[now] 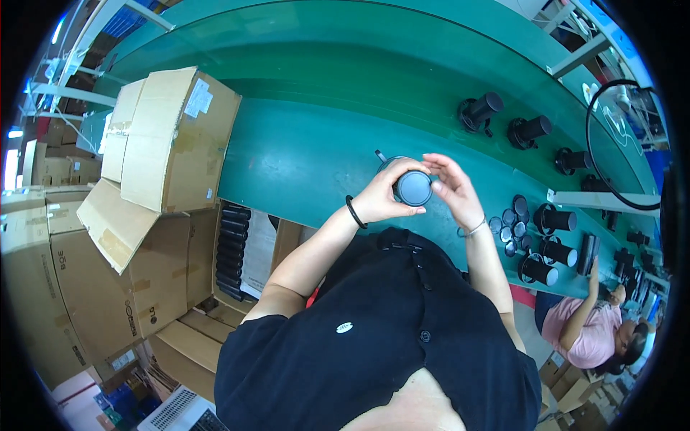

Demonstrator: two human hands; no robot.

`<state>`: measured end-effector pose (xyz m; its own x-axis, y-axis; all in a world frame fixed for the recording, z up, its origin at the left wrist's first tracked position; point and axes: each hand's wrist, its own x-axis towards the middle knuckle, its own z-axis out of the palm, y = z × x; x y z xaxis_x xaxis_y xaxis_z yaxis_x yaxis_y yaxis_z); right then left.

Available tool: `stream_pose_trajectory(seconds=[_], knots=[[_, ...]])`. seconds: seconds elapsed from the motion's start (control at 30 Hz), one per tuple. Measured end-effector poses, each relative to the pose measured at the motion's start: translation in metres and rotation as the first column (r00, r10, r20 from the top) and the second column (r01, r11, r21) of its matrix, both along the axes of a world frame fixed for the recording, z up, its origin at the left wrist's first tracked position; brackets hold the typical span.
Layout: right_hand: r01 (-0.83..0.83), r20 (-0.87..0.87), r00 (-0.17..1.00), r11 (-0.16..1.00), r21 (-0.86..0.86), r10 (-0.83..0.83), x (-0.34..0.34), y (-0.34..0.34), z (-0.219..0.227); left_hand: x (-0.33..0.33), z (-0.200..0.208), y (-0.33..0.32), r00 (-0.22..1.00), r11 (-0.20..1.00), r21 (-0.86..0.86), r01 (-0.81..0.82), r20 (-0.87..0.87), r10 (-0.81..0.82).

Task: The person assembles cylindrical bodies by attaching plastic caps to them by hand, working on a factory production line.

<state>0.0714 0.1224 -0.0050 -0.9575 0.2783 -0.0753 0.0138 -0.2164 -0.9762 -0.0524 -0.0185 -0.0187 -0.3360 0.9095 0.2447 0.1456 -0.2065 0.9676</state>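
My left hand [381,197] is wrapped round a dark cylinder [415,189] with a smooth grey round end facing up. A small dark arm or bracket [381,155] sticks out beyond the left fingers, on the far side. My right hand [457,192] is at the cylinder's right side, fingers spread and curved, thumb close to its rim. Whether the thumb touches the rim I cannot tell. To the right lie several round dark caps or discs [509,216] in a loose cluster, nearest to my right hand. The lower part of the cylinder is hidden by the left hand.
A green bench [302,144] spans the view. At left stands a large open carton [176,144]; below it, a box holds a row of black cylinders [231,251]. Several black flanged cylinders [483,109] stand far right. A co-worker in pink [593,334] handles a black cylinder [588,254].
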Motion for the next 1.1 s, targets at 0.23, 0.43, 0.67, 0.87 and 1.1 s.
stream_pose_trajectory(seconds=[0.23, 0.43, 0.67, 0.87, 1.1], knots=[[-0.011, -0.043, 0.999, 0.999, -0.040, 0.009, 0.014, -0.015, -0.006, 0.005, 0.001, 0.004, 0.996, 0.994, -0.069, 0.082, 0.047, -0.079], [0.086, -0.038, 0.995, 0.970, -0.226, -0.097, 0.021, -0.025, -0.002, 0.009, 0.003, 0.008, 0.995, 0.992, -0.080, 0.098, -0.006, -0.098], [0.080, -0.120, 0.989, 0.993, -0.089, -0.091, 0.011, -0.029, -0.026, 0.008, -0.004, 0.001, 0.994, 0.994, -0.072, 0.087, 0.066, -0.082], [0.119, 0.022, 0.993, 0.978, -0.171, -0.117, 0.019, -0.020, -0.031, 0.012, -0.012, 0.008, 0.981, 0.987, -0.110, 0.117, 0.169, -0.098], [0.310, 0.193, 0.935, 0.950, -0.035, -0.298, 0.039, 0.002, -0.042, 0.012, -0.025, 0.012, 0.956, 0.987, -0.153, 0.052, 0.293, -0.005]])
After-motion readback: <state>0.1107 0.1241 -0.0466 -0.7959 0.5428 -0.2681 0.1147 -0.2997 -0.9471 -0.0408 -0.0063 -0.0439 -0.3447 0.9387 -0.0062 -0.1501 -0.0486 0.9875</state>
